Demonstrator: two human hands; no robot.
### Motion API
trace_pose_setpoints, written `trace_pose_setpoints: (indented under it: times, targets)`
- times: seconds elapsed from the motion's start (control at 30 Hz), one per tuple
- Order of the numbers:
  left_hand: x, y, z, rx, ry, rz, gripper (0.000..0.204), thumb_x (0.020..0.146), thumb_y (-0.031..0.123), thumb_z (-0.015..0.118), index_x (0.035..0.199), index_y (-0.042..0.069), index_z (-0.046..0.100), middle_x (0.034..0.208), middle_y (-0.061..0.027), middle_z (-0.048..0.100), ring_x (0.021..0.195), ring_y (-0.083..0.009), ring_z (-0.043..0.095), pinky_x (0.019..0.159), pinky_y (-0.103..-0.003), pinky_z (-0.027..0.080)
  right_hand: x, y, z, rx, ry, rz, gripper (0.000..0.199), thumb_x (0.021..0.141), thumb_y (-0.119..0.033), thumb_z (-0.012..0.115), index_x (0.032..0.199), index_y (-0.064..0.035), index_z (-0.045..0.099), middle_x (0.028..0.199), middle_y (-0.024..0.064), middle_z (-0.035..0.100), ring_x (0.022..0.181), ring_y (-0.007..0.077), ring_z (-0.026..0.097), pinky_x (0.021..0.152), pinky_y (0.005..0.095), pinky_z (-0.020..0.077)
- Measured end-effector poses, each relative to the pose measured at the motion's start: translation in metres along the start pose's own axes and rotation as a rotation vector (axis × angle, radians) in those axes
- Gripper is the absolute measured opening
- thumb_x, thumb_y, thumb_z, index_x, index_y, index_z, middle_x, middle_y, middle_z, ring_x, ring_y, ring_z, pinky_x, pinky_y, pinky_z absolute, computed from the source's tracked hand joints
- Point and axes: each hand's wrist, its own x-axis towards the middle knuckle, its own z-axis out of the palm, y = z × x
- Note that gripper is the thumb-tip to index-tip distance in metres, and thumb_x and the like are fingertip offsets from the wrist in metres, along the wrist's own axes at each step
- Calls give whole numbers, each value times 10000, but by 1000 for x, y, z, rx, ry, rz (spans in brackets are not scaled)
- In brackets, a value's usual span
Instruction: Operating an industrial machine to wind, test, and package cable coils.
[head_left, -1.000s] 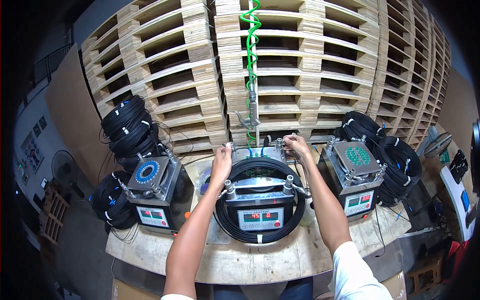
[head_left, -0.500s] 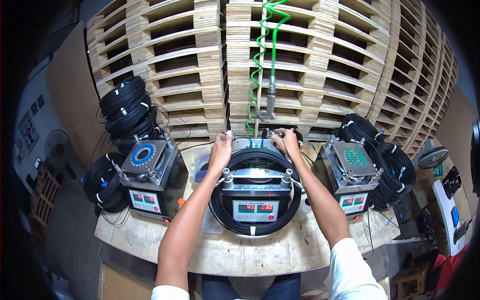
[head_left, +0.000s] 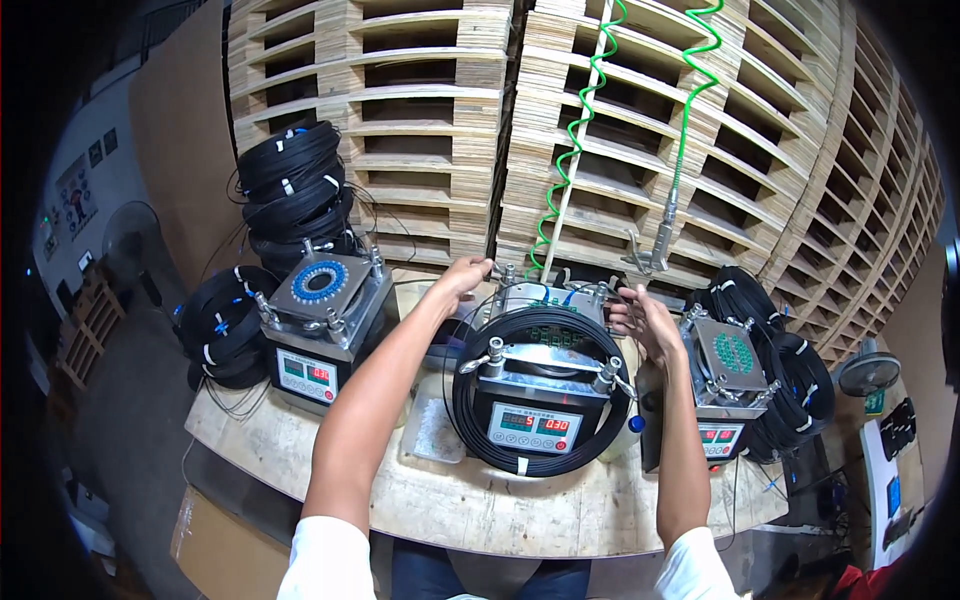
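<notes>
In front of me a benchtop curing machine [head_left: 508, 418] with a lit red digital display stands inside a coil of black cable [head_left: 463, 385]. A metal plate [head_left: 522, 294] lies across its top, with blue cable ends at the back and green pieces under its front edge. At the rear left corner post, my left hand [head_left: 460, 282] has its fingers drawn together on a small clamp lever [head_left: 497, 270]. My right hand [head_left: 648, 322] is open beside the rear right clamp [head_left: 604, 291], fingers apart and holding nothing.
Similar machines stand left [head_left: 308, 370] and right [head_left: 716, 436], one topped by a blue ring, one by green pieces. Cable coils [head_left: 290, 170] pile behind them. A clear tray [head_left: 435, 425] sits left of centre. Pallets [head_left: 420, 150] rise behind; a green air hose [head_left: 683, 130] hangs down.
My view has turned, so the scene sits tilted. My right hand has come off the rear right clamp and opened. My left hand remains by the rear left clamp. The centre display reads differently.
</notes>
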Motion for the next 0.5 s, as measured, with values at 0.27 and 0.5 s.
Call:
trace_pose_setpoints:
  times: [0.27,0.5]
  targets:
    - [50,-40,20,-508,25,-94,203,927,398,701,908,197,729,981,58,712,940,-100,606,854,-366,446,-32,24,66,-543,234,-337,560,1054,-482,415,1190,0,666,992,82,680,900,156,581,847,303,457]
    - [33,-36,20,-879,-139,-53,158,906,205,743,1000,78,729,938,-27,729,746,-105,625,647,-261,502,-28,31,56,-524,243,-285,489,1071,-393,421,1186,24,649,1047,108,677,947,183,624,890,308,469]
